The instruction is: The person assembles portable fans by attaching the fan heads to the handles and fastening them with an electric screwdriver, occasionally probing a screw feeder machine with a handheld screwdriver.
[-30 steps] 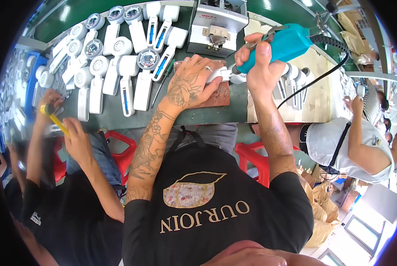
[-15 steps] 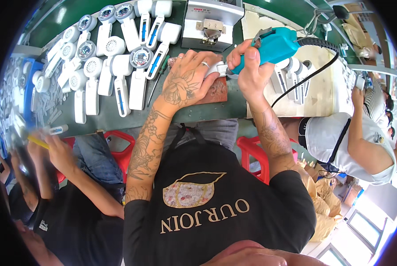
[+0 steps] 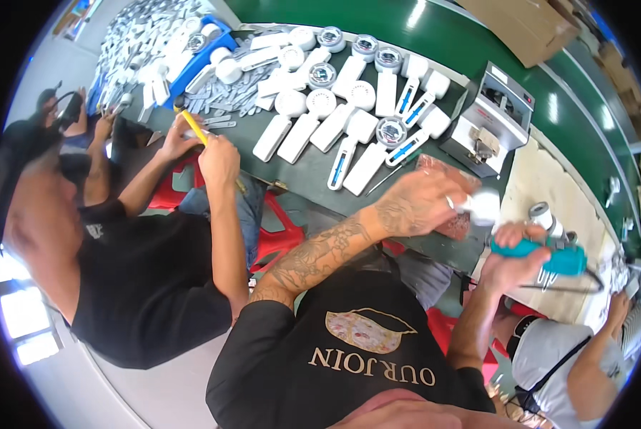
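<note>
Sitting at the fingertips of the left hand (image 3: 422, 205), a white part (image 3: 486, 207) with a rounded end is blurred, so its finer shape cannot be told. The left hand is curled, pinching this part just over the right side of a reddish-brown block (image 3: 443, 169) that lies on the dark green counter (image 3: 252, 156). Just beside and nearer the person, the right hand (image 3: 508, 266) is wrapped around a teal power tool (image 3: 568, 262), which lies roughly level, apart from the block; a black cable (image 3: 596, 282) loops off its far end. Under the tool spreads a cream sheet (image 3: 569, 293), with a few white and grey units (image 3: 540, 214) standing near the right hand. Beyond the block stands a boxy grey machine (image 3: 493, 107). A slim screwdriver (image 3: 383, 181) lies left of the block, and past it handheld fans (image 3: 363, 169) lie in close rows, some showing round circuit boards in their heads, some blue strips in their handles. Farther left, grey strips (image 3: 224, 93) are heaped beside a blue bin (image 3: 193, 69). At the left, a co-worker in a black shirt (image 3: 156, 275) grips a yellow-handled tool (image 3: 193, 124) over the counter's edge.
</note>
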A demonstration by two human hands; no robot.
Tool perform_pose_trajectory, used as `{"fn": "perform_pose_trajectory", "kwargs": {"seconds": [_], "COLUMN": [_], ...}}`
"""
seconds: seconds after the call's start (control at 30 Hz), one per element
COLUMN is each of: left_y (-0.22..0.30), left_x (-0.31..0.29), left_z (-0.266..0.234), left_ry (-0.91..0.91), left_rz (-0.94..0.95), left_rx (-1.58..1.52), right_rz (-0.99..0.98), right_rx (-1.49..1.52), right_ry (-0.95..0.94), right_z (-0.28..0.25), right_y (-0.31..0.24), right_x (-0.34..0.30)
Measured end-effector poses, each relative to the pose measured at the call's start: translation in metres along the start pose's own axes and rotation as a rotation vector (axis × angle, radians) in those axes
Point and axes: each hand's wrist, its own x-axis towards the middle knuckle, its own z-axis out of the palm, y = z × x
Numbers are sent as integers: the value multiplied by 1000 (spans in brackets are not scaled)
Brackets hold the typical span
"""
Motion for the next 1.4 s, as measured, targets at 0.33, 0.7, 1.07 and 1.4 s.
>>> {"fn": "perform_pose_trajectory", "kwargs": {"seconds": [0.33, 0.7, 1.07, 1.4], "left_y": [-64, 55, 31, 26], "left_x": [37, 120, 97, 31], "left_z": [-58, 205, 166, 32], "left_ry": [326, -717, -428, -158], "left_rz": [-305, -478, -555, -223], "left_rx": [464, -19, -185, 73], "right_rz": [-99, -126, -131, -113], "right_rx": [-296, -311, -246, -407], "right_ry": [-47, -31, -6, -29], "right_z": [1, -9, -22, -11], "right_y": [-15, -33, -27, -11], "right_x": [-44, -65, -54, -34]}}
